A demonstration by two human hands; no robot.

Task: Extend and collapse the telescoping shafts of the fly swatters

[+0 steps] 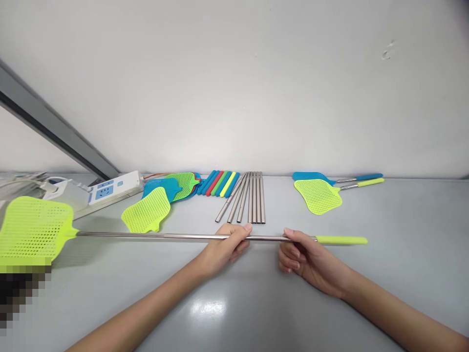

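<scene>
A yellow-green fly swatter [136, 235] with an extended telescopic metal rod lies level across my view, its perforated head at the far left and its handle grip at the right. My left hand [227, 243] pinches the middle of the rod between thumb and fingers. Close to the grip, my right hand [306, 256] is closed on the rod, thumb on top and fingers curled. Behind my hands lie several bare metal rods [252, 198] and a row of coloured handle grips [219, 184].
Loose swatter heads, among them a yellow-green head [147, 211] and a blue head [161, 188], lie left of the grips. At the right rest two swatters, a yellow-green swatter [318, 196] and a blue swatter [311, 177]. A power strip [115, 189] stands at the left, before the wall [242, 88].
</scene>
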